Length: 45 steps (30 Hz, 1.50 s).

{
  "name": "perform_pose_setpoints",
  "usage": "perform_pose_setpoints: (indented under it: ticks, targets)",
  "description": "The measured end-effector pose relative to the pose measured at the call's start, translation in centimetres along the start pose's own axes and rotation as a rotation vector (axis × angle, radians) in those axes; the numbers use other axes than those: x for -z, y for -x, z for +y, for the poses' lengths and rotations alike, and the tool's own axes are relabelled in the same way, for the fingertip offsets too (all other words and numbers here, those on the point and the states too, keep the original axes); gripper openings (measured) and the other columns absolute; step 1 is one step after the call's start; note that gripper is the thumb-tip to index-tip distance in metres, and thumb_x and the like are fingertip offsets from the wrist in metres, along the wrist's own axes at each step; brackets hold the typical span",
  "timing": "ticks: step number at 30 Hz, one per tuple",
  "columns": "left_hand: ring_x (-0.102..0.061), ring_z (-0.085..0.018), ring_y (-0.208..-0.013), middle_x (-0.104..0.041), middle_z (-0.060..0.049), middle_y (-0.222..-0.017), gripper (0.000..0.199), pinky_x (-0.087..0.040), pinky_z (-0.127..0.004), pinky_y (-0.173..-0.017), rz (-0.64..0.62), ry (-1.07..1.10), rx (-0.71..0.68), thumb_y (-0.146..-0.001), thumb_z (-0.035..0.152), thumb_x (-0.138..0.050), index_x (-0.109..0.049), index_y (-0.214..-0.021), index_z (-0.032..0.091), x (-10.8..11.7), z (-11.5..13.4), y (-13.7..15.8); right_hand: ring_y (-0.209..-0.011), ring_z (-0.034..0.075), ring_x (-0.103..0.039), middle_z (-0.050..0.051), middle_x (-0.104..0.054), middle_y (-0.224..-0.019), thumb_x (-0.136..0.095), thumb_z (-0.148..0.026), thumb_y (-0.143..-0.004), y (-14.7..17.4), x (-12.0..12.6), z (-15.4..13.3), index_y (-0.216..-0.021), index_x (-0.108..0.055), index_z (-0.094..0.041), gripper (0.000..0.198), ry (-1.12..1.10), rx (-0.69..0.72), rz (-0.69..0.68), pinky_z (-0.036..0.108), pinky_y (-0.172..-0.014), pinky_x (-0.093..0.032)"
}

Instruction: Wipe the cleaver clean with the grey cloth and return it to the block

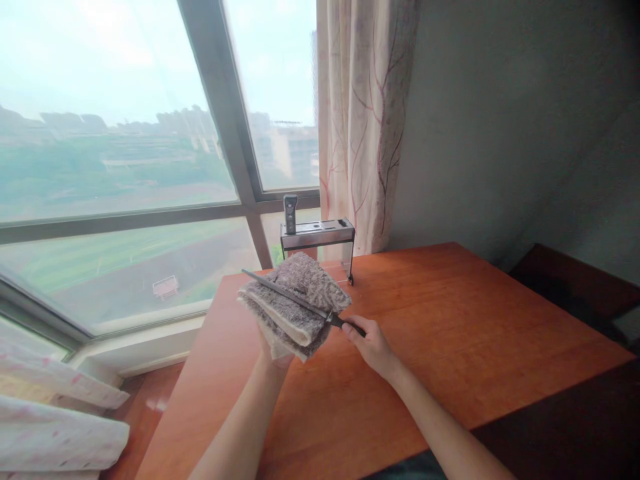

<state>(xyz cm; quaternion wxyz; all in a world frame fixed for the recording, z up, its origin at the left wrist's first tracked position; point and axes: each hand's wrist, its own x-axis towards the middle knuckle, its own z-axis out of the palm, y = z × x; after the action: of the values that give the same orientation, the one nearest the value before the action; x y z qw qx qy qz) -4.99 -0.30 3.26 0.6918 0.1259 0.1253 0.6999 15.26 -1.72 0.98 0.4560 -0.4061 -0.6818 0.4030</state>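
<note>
A folded grey-brown fluffy towel with pale edges is held up above the table by my left hand. That hand supports it from below, with most of its fingers hidden behind the cloth. My right hand is closed around the dark handle of a long, thin grey tool that looks like a sharpening steel. The tool lies slantwise across the top of the towel, its tip sticking out past the left edge. Behind the towel stands a clear-sided knife block, partly covered by it. One dark handle rises from the block's left end.
The reddish-brown wooden table reaches forward to a curtain and a grey wall. Large windows fill the left side. More curtain fabric hangs at the lower left. A dark piece of furniture stands at the right.
</note>
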Motion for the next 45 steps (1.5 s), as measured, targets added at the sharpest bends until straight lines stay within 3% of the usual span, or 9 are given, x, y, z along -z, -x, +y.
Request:
perform_pose_setpoints:
  ticks: [8,13,18,23,29,32,36,40,45]
  targets:
    - [-0.059,-0.027,-0.111,-0.068,-0.005,-0.113,0.049,-0.043,-0.049,-0.098,0.027,-0.052,-0.033,-0.085,0.056,-0.049,-0.055,-0.126,0.031,-0.5,0.2,0.2,-0.067,0.019,-0.057,0.004,-0.064,-0.074,-0.049,-0.043,-0.089,0.0,0.8,0.1,-0.093,-0.067,-0.018,0.032,0.095,0.046,0.244,0.027,-0.060,-0.040]
    - [-0.057,-0.025,-0.115,-0.070,-0.004,-0.111,0.046,-0.039,-0.045,-0.104,-0.005,-0.051,0.011,-0.085,0.058,-0.048,-0.062,-0.118,0.029,-0.4,-0.7,0.0,-0.067,0.019,-0.057,0.004,-0.064,-0.074,-0.047,-0.041,-0.090,0.0,0.1,0.3,-0.092,-0.065,-0.018,0.029,0.174,0.067,0.249,0.026,-0.061,-0.040]
    - [-0.064,-0.024,-0.105,-0.073,-0.004,-0.104,0.041,-0.036,-0.040,-0.106,-0.106,-0.075,0.219,-0.093,0.047,-0.040,-0.071,-0.101,0.021,0.6,-1.1,-0.3,-0.067,0.018,-0.059,0.004,-0.063,-0.072,-0.046,-0.038,-0.091,0.3,-1.1,0.6,-0.087,-0.064,-0.018,0.027,0.272,0.098,0.133,0.026,-0.062,-0.040]
    - [-0.060,-0.024,-0.113,-0.071,-0.005,-0.109,0.042,-0.033,-0.041,-0.109,-0.167,-0.048,0.181,-0.094,0.045,-0.038,-0.069,-0.108,0.020,0.6,-0.7,-0.5,-0.070,0.017,-0.058,0.004,-0.063,-0.074,-0.046,-0.043,-0.091,0.2,-1.7,0.4,-0.091,-0.066,-0.016,0.033,0.081,0.059,0.009,0.026,-0.064,-0.041]
    - [-0.060,-0.028,-0.111,-0.073,-0.006,-0.099,0.040,-0.042,-0.046,-0.101,-0.089,-0.062,0.114,-0.088,0.051,-0.048,-0.069,-0.103,0.020,-0.2,-0.5,-0.3,-0.037,0.006,-0.022,-0.009,-0.032,-0.046,-0.044,-0.059,-0.087,0.3,-1.4,-0.1,-0.082,-0.060,-0.015,0.047,-0.539,-0.342,-0.401,0.020,-0.038,-0.018]
    - [-0.066,-0.028,-0.099,-0.074,-0.008,-0.092,0.039,-0.048,-0.045,-0.093,-0.072,-0.075,0.114,-0.085,0.050,-0.054,-0.070,-0.097,0.017,-0.8,-0.7,-0.1,-0.036,0.005,-0.018,-0.011,-0.029,-0.044,-0.045,-0.063,-0.085,0.4,-1.6,0.2,-0.082,-0.058,-0.016,0.049,-0.599,-0.404,-0.469,0.020,-0.038,-0.014]
    - [-0.070,-0.029,-0.080,-0.073,-0.010,-0.076,0.037,-0.055,-0.043,-0.078,-0.071,-0.077,0.170,-0.085,0.045,-0.056,-0.069,-0.089,0.011,-1.7,-1.1,-0.2,-0.043,0.007,-0.036,-0.007,-0.041,-0.050,-0.046,-0.061,-0.086,0.2,-2.6,0.6,-0.078,-0.059,-0.015,0.048,-0.303,-0.207,-0.276,0.020,-0.043,-0.025]
    - [-0.070,-0.026,-0.066,-0.072,-0.010,-0.069,0.044,-0.058,-0.040,-0.064,-0.003,-0.085,0.106,-0.087,0.050,-0.049,-0.068,-0.085,0.010,-1.9,-1.3,-0.7,-0.067,0.015,-0.056,0.002,-0.062,-0.073,-0.046,-0.041,-0.093,0.2,-3.0,0.0,-0.090,-0.065,-0.017,0.032,0.153,0.042,-0.106,0.024,-0.059,-0.037]
    - [-0.070,-0.020,-0.061,-0.072,-0.006,-0.066,0.036,-0.058,-0.030,-0.060,0.122,-0.093,-0.029,-0.091,0.040,-0.046,-0.067,-0.079,0.013,-2.8,-1.2,-0.9,-0.075,0.017,-0.056,0.007,-0.062,-0.079,-0.045,-0.033,-0.095,0.5,-2.3,-1.1,-0.112,-0.064,-0.020,0.028,0.791,0.324,0.057,0.026,-0.065,-0.035]
